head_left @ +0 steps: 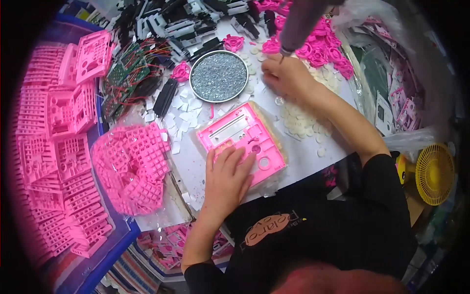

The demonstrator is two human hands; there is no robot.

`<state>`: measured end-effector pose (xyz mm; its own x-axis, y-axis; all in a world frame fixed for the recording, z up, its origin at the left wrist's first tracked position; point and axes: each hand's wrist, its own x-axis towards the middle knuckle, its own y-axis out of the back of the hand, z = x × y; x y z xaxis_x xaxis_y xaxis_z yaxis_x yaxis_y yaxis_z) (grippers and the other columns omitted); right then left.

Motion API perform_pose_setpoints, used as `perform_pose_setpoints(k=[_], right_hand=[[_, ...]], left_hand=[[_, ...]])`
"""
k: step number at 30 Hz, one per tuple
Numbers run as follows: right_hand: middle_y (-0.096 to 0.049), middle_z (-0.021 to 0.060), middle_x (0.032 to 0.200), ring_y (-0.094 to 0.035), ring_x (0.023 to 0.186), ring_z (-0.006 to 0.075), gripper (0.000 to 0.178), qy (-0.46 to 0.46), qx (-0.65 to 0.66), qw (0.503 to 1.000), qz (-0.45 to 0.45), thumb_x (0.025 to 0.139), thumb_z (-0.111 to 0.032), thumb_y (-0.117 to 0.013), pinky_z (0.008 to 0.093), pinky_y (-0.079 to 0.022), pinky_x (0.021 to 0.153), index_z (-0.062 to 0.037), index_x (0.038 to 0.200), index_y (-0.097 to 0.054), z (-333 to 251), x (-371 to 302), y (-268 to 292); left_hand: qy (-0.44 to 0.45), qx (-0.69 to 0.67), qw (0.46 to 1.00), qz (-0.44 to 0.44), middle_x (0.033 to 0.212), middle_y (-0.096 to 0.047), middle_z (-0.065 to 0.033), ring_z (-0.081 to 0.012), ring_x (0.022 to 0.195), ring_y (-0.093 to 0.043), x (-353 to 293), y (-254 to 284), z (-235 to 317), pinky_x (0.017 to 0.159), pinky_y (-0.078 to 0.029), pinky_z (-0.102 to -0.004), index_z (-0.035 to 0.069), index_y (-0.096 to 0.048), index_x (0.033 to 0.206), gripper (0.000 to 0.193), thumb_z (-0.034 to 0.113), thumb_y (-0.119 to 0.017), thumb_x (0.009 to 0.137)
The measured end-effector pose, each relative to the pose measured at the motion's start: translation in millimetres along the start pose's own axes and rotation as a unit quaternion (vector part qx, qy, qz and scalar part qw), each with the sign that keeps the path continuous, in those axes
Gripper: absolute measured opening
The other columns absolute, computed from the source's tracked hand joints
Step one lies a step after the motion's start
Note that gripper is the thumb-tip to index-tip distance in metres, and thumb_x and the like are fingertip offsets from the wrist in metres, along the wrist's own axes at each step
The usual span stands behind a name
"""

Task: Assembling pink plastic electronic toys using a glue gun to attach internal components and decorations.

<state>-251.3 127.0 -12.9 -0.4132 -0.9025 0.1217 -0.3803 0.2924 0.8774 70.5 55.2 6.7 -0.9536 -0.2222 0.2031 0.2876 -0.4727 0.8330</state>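
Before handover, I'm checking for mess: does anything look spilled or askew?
Possibly spilled: small white pieces lie strewn left of the pink panel, and pale discs near the right hand, loose on the white worktop rather than contained.

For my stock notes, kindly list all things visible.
Casing: one, pink, centre
Dish: one, silver, beyond casing
Metal bits: many, grey, in dish
Squares: many, white, beside dish
Discs: many, cream, right of casing
Round parts: many, pink, far side
Long parts: many, black, far side
Circuit boards: several, green, left
Bagged keypads: many, pink, left
Crate: one, blue, left
Stacked casings: many, pink, in crate
Tool: one, grey, top
Fan: one, yellow, right edge
Left hand: one, bare, on casing
Right hand: one, bare, right of dish
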Motion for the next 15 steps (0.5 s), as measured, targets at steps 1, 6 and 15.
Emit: perform_pose_setpoints(k=[1,6,15], right_hand=[[-0.063,0.0068,0.091,-0.064,0.078,0.0194,0.012,-0.036,0.064,0.997,-0.004,0.088,-0.014,-0.072,0.0334,-0.053,0.069,-0.0056,0.097,-0.07,-14,-10,9],[-0.063,-0.0011,0.079,-0.054,0.059,0.0067,0.005,-0.034,0.351,0.93,-0.104,0.082,-0.012,-0.08,0.0255,-0.039,0.053,-0.0093,0.083,-0.076,-84,-94,14],[-0.068,0.0091,0.085,-0.066,0.075,0.0278,0.016,0.021,0.31,0.945,-0.101,0.086,-0.015,-0.076,0.0363,-0.052,0.063,-0.0089,0.099,-0.068,-123,-135,14]], left_hand=[[0.01,-0.039,0.998,0.052,0.123,-0.062,-0.0124,-0.0283,0.113,-0.059,0,-1,3,0.1,-0.046,-0.0462,0.011,-0.066,0.127,0.042,0.015,-0.072,0.086],[0.282,-0.564,0.775,-0.04,0.078,-0.064,-0.0007,-0.0037,0.061,-0.052,3,1,34,0.056,-0.04,-0.0195,0.001,-0.064,0.103,0.024,0.019,-0.049,0.109],[0.191,-0.368,0.906,-0.085,0.077,-0.06,-0.0102,-0.0226,0.064,-0.059,-13,-3,38,0.06,-0.047,-0.0342,0.004,-0.062,0.098,0.012,0.015,-0.066,0.095]])
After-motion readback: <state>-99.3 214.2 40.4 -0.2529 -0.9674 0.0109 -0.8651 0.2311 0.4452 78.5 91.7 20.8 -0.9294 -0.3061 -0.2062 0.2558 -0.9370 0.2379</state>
